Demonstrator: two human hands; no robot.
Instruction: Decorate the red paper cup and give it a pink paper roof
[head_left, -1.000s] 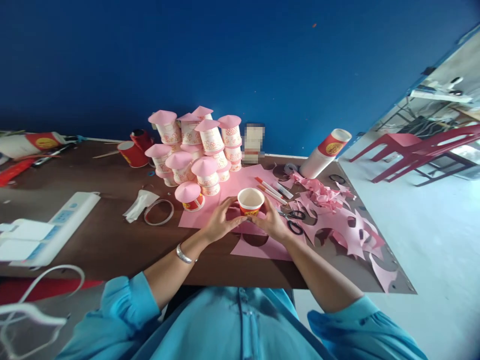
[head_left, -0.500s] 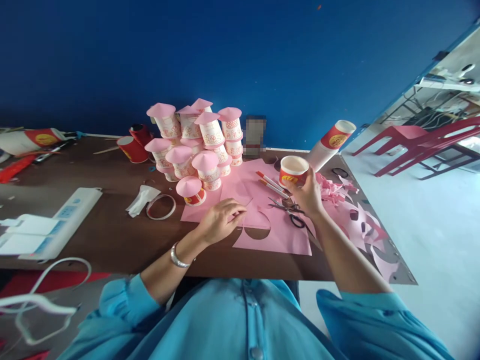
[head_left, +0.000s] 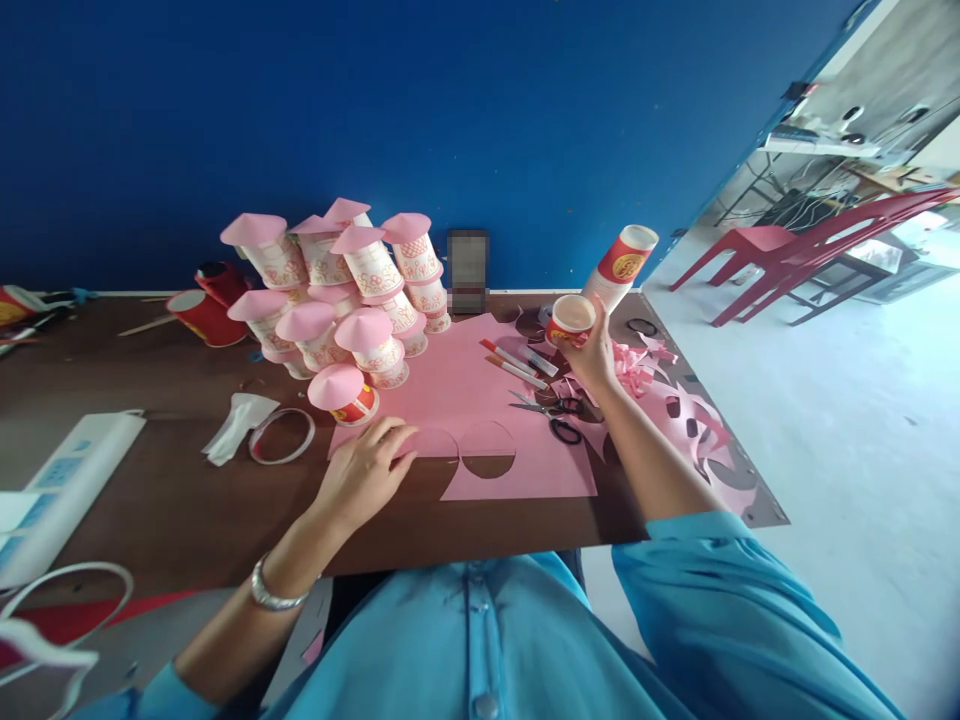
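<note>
My right hand (head_left: pixel 592 352) is wrapped round a red and white paper cup (head_left: pixel 568 328), its open mouth tilted up. Just behind it leans a long stack of similar cups (head_left: pixel 626 262). My left hand (head_left: pixel 369 468) rests at the front left edge of a pink paper sheet (head_left: pixel 525 470), fingers stretched and thumb apart, with nothing seen in it. Close beyond those fingers stands a red cup (head_left: pixel 358 408) with a pink paper cone (head_left: pixel 335 388) on top. Circles are cut or marked in the sheet near its front edge. Scissors (head_left: pixel 555 415) lie on the sheet below the right hand.
Several stacked white cups with drawings and pink cone tops (head_left: pixel 367 275) stand at the back left. Markers (head_left: pixel 517 365) lie on the sheet. Pink scraps (head_left: pixel 690 425) cover the table's right end. A tape roll (head_left: pixel 282 436) and a power strip (head_left: pixel 71 490) lie left.
The view has turned, so the table appears farther left. My left hand has moved left, away from the circles on the sheet. My right hand has carried the cup closer to the leaning stack.
</note>
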